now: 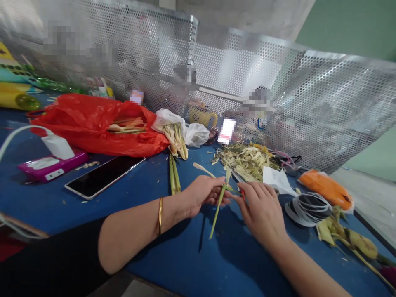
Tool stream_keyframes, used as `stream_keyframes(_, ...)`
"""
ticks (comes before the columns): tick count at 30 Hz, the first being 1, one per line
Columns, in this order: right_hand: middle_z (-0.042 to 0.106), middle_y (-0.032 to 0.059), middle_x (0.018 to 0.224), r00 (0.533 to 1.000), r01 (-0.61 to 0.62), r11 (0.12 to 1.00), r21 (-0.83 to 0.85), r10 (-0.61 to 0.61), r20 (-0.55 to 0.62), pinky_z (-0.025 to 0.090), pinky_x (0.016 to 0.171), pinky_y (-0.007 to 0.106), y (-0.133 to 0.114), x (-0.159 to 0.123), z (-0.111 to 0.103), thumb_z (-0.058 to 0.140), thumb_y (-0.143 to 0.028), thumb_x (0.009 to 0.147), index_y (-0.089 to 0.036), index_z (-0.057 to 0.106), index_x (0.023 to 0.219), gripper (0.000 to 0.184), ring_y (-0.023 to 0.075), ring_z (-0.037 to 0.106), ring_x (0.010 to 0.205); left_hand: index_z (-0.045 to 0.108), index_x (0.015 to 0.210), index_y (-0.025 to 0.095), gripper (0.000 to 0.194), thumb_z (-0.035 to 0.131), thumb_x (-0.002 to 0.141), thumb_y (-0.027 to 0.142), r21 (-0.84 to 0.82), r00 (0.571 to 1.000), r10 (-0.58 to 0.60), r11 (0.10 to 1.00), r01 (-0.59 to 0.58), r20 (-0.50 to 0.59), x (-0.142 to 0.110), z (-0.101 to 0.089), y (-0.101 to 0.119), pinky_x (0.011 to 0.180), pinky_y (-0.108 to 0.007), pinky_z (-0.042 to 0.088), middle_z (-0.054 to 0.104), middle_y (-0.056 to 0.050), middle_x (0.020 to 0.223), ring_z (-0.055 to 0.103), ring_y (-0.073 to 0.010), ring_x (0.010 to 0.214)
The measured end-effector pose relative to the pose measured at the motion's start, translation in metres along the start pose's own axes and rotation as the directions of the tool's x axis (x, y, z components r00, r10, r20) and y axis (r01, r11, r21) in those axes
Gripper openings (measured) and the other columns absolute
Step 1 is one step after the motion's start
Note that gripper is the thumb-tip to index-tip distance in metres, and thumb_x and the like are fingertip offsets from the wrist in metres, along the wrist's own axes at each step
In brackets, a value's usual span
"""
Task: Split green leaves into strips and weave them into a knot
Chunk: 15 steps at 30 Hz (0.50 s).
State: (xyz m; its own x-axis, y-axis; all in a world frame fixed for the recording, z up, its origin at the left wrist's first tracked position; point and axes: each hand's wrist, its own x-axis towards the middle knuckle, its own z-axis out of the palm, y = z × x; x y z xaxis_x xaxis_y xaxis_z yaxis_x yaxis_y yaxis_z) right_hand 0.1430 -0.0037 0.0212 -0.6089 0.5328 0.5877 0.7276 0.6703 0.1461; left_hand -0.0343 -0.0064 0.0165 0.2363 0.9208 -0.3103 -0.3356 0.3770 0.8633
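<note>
My left hand (206, 194) is closed in a pinch on a folded green leaf strip (218, 212), whose long end hangs toward me. A pale, narrow piece (202, 169) sticks out beyond the same fingers. Close beside it, my right hand (262, 208) is closed around a small tool with a bit of red (243, 194) showing. Its kind is mostly hidden by the fingers. A thin grey point, possibly part of that tool, reaches up past the fingertips. Both hands are just above the blue table (192, 260), their fingertips nearly meeting.
Shredded dry leaves (244, 159) lie beyond my hands. Leaf bundles (176, 144) and a red bag (93, 123) are to the left, near a phone (105, 177) and purple power strip (51, 167). A wire spool (306, 210) sits right. Perforated metal screens (222, 70) stand behind.
</note>
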Motion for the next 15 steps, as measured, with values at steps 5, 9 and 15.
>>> stream_keyframes(5, 0.058, 0.0011, 0.062, 0.990, 0.001, 0.992, 0.126, -0.018, 0.137, 0.036, 0.080, 0.034, -0.002, 0.000, 0.004, 0.039, -0.025, 0.096, -0.017, 0.055, 0.070, 0.031, 0.0152, 0.054, 0.060, 0.065, 0.078, 0.010, 0.014, 0.069, 0.074, 0.024, 0.119, 0.997, 0.073, 0.990, -0.071, -0.020, 0.003, -0.001, -0.007, 0.054, -0.021, 0.048, 0.066, -0.003, 0.066, 0.058, -0.0087, 0.050)
stream_keyframes(9, 0.054, 0.0002, 0.060, 0.993, -0.010, 0.971, 0.240, -0.020, 0.118, 0.035, 0.071, 0.030, -0.009, -0.002, 0.001, 0.039, -0.023, 0.095, -0.018, 0.050, 0.066, 0.030, 0.0142, 0.049, 0.059, 0.064, 0.075, 0.011, 0.005, 0.066, 0.074, 0.016, 0.128, 0.991, 0.112, 0.986, -0.102, -0.073, 0.004, 0.002, -0.009, 0.049, -0.019, 0.046, 0.061, 0.000, 0.058, 0.053, -0.0060, 0.044)
stream_keyframes(15, 0.053, 0.0003, 0.061, 0.993, -0.023, 0.939, 0.343, -0.017, 0.113, 0.034, 0.067, 0.029, -0.015, -0.001, -0.002, 0.039, -0.021, 0.094, -0.019, 0.047, 0.066, 0.029, 0.0138, 0.046, 0.059, 0.065, 0.075, 0.012, 0.009, 0.069, 0.071, 0.019, 0.111, 0.987, 0.141, 0.985, -0.132, -0.080, 0.003, 0.003, -0.008, 0.048, -0.020, 0.045, 0.060, 0.000, 0.057, 0.051, -0.0062, 0.043)
